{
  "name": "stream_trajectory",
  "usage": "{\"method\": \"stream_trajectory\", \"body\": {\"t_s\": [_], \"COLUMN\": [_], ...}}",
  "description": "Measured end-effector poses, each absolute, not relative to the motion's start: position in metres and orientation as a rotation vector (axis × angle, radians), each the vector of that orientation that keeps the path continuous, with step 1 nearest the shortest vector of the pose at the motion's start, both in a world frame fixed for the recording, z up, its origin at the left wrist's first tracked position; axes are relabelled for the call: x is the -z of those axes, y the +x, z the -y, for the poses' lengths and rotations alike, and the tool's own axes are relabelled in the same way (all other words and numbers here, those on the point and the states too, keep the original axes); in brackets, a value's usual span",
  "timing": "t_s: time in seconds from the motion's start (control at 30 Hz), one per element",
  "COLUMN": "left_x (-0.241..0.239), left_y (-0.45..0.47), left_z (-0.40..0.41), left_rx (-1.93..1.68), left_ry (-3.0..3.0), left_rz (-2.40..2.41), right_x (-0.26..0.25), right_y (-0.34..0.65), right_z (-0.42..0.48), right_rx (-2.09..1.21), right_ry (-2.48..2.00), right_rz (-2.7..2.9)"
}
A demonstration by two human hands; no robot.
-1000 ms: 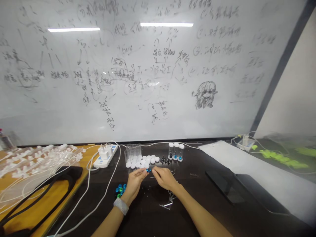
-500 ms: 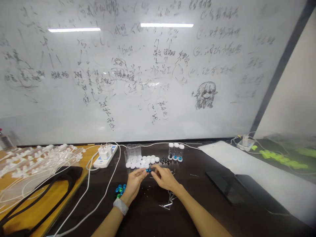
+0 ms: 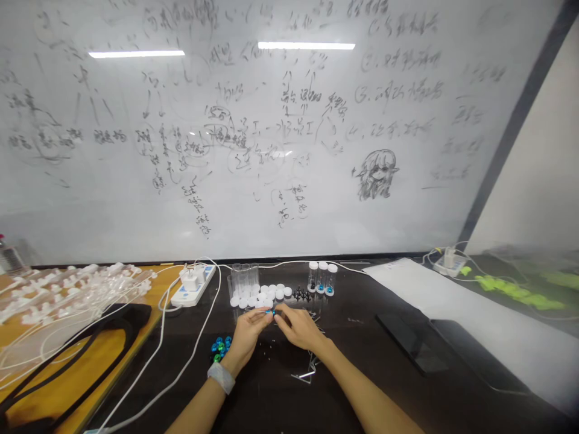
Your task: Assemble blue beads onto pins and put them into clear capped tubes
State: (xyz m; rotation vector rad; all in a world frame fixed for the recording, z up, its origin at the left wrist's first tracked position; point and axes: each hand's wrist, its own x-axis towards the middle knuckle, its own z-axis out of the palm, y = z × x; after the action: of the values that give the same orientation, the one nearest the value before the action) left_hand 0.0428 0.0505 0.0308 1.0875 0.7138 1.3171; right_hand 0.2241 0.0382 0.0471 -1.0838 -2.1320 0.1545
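Observation:
My left hand (image 3: 246, 337) pinches a small blue bead-like part (image 3: 270, 312) at its fingertips. My right hand (image 3: 298, 327) meets it from the right, fingers pinched against the same blue part; whether they hold anything of their own is too small to make out. Both hands hover just above the dark table (image 3: 362, 361). Behind them lie several white caps (image 3: 262, 295), empty clear vials (image 3: 244, 277) and three capped vials (image 3: 322, 278). A cluster of blue and green beads (image 3: 220, 348) lies left of my left wrist.
A white power strip (image 3: 194, 284) with cables sits left of the vials. Clear plastic parts (image 3: 67, 292) are piled on the wooden table at far left, with a black strap (image 3: 90, 343) in front. Small metal pieces (image 3: 310, 369) lie near my right forearm. A whiteboard (image 3: 271, 120) rises behind.
My right hand has moved left and closed in on the blue part held by my left hand; the fingertips now meet. Little else has moved.

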Motion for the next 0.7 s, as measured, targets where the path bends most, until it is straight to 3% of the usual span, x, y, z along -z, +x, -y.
{"method": "stream_trajectory", "body": {"t_s": [0.7], "left_x": [-0.0319], "left_y": [0.0444], "left_z": [-0.0509], "left_rx": [-1.344], "left_ry": [1.138], "left_rz": [-0.755], "right_x": [-0.0418], "right_y": [0.2208], "right_z": [-0.0397], "right_rx": [-0.261], "right_ry": [-1.112], "right_rz": [2.109]}}
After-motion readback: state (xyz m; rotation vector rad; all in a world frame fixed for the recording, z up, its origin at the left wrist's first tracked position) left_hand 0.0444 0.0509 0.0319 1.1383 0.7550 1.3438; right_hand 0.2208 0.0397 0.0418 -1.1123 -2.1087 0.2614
